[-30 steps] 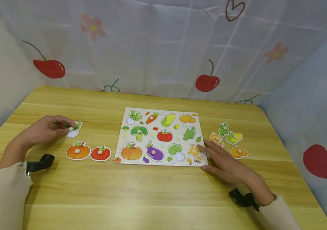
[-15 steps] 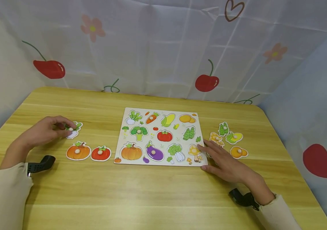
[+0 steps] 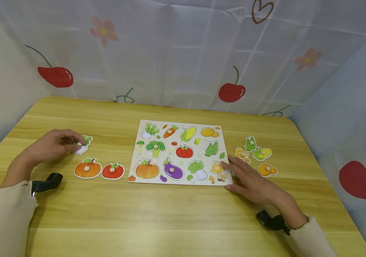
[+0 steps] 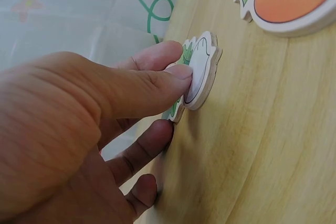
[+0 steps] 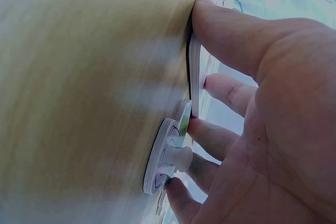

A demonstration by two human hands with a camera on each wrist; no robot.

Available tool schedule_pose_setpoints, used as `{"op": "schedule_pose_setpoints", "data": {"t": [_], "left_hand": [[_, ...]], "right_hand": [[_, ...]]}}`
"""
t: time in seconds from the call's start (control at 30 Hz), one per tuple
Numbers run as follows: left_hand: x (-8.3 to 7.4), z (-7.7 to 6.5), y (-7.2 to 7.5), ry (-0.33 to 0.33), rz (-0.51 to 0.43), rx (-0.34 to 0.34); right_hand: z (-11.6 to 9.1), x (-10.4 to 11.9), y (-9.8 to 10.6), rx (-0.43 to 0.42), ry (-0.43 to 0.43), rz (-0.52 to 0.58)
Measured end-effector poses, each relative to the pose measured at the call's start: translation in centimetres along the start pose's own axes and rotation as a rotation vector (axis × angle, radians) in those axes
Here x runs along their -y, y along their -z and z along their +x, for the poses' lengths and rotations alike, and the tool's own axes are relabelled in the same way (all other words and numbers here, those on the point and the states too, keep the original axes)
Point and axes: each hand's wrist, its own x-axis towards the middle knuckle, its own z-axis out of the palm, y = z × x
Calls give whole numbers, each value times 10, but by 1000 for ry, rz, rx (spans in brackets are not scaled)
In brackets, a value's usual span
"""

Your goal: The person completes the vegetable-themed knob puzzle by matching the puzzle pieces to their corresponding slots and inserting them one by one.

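Left hand (image 3: 52, 145): pinching turnip piece (image 4: 201, 71)
Right hand (image 3: 254, 182): spread, touching puzzle board (image 3: 199, 149)
Pickup: apparent step; level lift advisable

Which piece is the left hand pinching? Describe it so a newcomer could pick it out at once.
Left of the white puzzle board on the wooden table are three loose pieces. The turnip piece is farthest back, pinched by the left hand. Its white bulb and green leaves set it apart from the orange pumpkin piece and red tomato piece.
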Motion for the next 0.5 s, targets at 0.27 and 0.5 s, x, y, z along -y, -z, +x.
{"op": "schedule_pose_setpoints", "data": {"t": [0.27,0.5], "left_hand": [[-2,2,-1,2,8,-9],[-8,6,-3,-1,22,1]], "right_hand": [[-1,0,-1,-2,-3,0],[0,0,-1,-2,-6,-2]]}}
